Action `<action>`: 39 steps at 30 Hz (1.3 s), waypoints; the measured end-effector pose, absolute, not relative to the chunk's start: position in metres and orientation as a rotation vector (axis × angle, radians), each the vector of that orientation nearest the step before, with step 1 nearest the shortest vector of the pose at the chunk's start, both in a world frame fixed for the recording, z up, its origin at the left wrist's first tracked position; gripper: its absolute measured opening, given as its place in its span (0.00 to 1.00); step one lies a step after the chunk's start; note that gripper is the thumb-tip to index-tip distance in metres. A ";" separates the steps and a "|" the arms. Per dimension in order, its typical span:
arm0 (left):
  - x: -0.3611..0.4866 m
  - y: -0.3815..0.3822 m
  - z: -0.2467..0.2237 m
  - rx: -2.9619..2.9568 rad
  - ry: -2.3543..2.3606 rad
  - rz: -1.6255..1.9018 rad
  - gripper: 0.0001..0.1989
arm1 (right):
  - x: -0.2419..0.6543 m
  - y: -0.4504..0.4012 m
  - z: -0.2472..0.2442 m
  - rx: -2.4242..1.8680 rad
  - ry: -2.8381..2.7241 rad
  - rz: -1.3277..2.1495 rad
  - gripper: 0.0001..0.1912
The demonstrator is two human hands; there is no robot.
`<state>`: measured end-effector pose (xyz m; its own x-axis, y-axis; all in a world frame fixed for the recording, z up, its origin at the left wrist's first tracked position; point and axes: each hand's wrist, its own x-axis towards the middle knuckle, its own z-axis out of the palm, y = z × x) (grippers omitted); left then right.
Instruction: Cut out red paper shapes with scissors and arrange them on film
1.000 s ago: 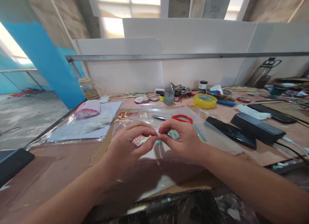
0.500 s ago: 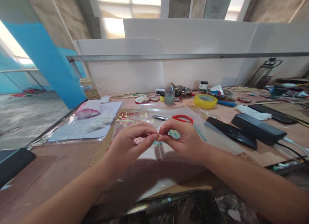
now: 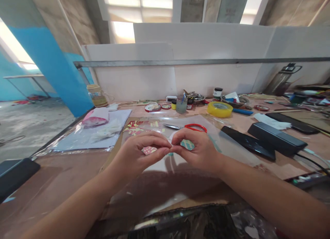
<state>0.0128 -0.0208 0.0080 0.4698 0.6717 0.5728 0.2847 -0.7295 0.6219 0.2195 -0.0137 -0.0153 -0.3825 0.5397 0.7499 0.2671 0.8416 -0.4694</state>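
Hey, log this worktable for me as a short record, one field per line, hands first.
Left hand: thumb and finger pinched, tips meeting the right hand's
Right hand: also pinched; anything between the fingertips is too small to tell
Just beyond hands: red-handled scissors, blades pointing left
Under hands: pale sheet with patterned pieces
Left side: pink and white bundle on white paper
Right side: black box with cable
Toward back: yellow tape roll, cup of cloudy liquid
Back right: metal flask, tilted in view
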 end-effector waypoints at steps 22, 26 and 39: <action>0.013 -0.018 0.003 2.329 0.823 1.217 0.04 | 0.219 -0.012 -0.021 -0.677 -1.983 0.323 0.05; 0.015 -0.019 -0.001 2.354 0.857 1.266 0.04 | 0.217 -0.014 -0.022 -0.747 -1.934 0.351 0.04; 0.015 -0.017 -0.005 2.268 0.814 1.278 0.05 | 0.216 -0.013 -0.020 -0.673 -1.952 0.339 0.05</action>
